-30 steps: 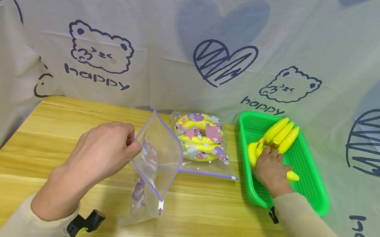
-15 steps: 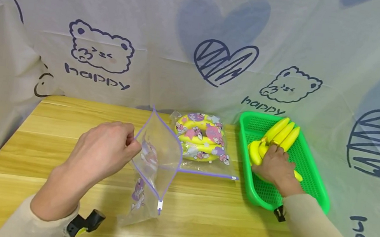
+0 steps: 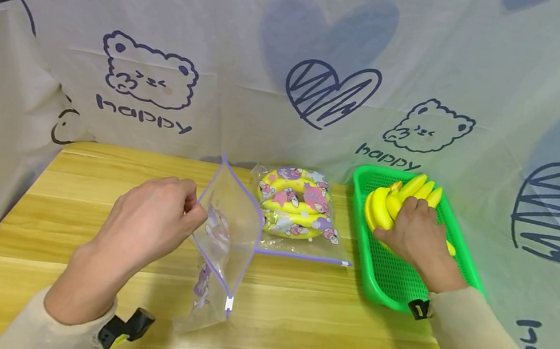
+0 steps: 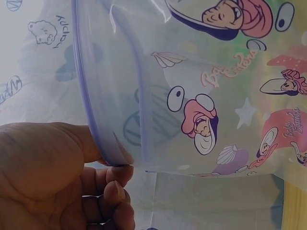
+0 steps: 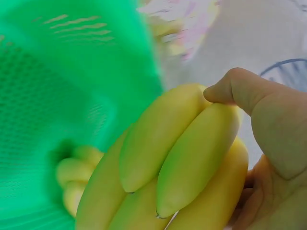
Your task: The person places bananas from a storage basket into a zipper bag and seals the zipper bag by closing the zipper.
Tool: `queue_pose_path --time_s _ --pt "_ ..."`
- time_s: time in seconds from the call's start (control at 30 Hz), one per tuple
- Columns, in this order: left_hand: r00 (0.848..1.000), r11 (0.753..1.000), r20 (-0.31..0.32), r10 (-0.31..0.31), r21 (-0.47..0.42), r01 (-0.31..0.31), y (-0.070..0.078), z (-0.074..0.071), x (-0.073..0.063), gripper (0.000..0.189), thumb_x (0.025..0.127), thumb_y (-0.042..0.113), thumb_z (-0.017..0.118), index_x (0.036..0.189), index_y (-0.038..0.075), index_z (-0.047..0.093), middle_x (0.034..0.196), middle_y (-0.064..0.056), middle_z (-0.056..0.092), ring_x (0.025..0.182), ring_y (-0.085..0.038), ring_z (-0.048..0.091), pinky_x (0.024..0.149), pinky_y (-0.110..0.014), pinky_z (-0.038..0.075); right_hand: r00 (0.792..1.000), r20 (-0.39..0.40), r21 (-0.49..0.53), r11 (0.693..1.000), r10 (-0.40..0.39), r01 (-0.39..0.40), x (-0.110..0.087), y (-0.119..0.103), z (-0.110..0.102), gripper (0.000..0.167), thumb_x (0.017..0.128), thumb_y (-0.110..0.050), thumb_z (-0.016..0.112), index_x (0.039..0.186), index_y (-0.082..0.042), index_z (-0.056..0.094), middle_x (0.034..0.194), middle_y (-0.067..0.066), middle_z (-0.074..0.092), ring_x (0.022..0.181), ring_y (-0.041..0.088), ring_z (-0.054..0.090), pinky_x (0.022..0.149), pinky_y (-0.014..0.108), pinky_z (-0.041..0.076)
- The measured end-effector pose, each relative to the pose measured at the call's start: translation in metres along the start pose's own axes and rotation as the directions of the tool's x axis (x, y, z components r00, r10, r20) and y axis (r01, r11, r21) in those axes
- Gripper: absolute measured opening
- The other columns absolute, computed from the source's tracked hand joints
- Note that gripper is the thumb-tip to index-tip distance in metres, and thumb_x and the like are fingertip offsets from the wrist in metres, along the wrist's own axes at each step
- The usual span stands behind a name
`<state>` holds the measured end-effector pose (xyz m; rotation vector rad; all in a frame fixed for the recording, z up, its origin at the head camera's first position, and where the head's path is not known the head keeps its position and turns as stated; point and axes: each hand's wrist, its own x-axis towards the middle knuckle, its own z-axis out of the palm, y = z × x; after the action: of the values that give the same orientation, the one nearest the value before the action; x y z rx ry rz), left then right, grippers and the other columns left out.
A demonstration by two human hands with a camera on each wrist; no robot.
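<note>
My left hand [image 3: 149,226] pinches the rim of a clear zip bag [image 3: 230,244] with purple edging and cartoon prints. The bag hangs with its mouth spread and a white slider at its near corner. In the left wrist view the thumb and fingers [image 4: 120,175] hold the bag's edge. My right hand [image 3: 420,236] grips a bunch of yellow bananas [image 3: 381,209] over the green basket [image 3: 375,292]. The right wrist view has the thumb across the top of that bunch [image 5: 182,148]. Another bunch of bananas [image 3: 421,187] lies behind it in the basket.
A second printed zip bag [image 3: 292,248] with bananas inside lies flat at the back middle of the wooden table [image 3: 304,327]. A white cloth [image 3: 246,107] with bear and heart drawings hangs behind and at both sides.
My right hand has closed round the bunch, and the bunch has risen and tipped up in the basket. The left hand stays in place; the held bag's mouth has narrowed slightly.
</note>
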<state>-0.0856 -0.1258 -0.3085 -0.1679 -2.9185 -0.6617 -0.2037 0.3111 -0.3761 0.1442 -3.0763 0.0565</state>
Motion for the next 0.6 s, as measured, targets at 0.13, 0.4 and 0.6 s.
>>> queue_pose_path --time_s 0.13,0.4,0.6 --pt "1.0 1.0 -0.011 0.002 0.0 -0.002 0.0 0.0 0.001 0.018 0.085 0.013 0.052 0.068 0.017 0.049 0.068 -0.001 0.045 0.06 -0.019 0.042 0.052 -0.034 0.031 0.997 -0.055 0.032 0.997 -0.062 0.064 -0.002 -0.022 -0.019 0.063 0.083 -0.043 0.07 0.105 0.01 0.045 0.093 0.024 0.048 0.08 0.04 0.049 0.053 0.046 0.045" --pt "0.999 1.0 -0.05 0.022 -0.005 -0.022 0.006 0.006 0.003 0.023 0.086 0.013 0.054 0.066 0.017 0.043 0.067 -0.001 0.04 0.06 -0.019 0.037 0.053 -0.033 0.027 0.988 -0.018 0.166 0.974 -0.152 0.153 -0.018 -0.084 -0.056 0.063 0.084 -0.041 0.072 0.115 0.008 0.047 0.098 0.019 0.05 0.081 0.032 0.052 0.068 0.041 0.048" --pt "0.997 0.999 -0.057 0.046 -0.022 -0.047 0.011 0.012 0.004 0.022 0.089 0.012 0.055 0.069 0.016 0.048 0.069 -0.002 0.046 0.063 -0.021 0.042 0.055 -0.034 0.031 0.979 0.016 0.276 0.942 -0.204 0.192 -0.036 -0.124 -0.084 0.061 0.081 -0.045 0.077 0.118 -0.004 0.051 0.096 0.011 0.053 0.076 0.026 0.054 0.063 0.036 0.048"
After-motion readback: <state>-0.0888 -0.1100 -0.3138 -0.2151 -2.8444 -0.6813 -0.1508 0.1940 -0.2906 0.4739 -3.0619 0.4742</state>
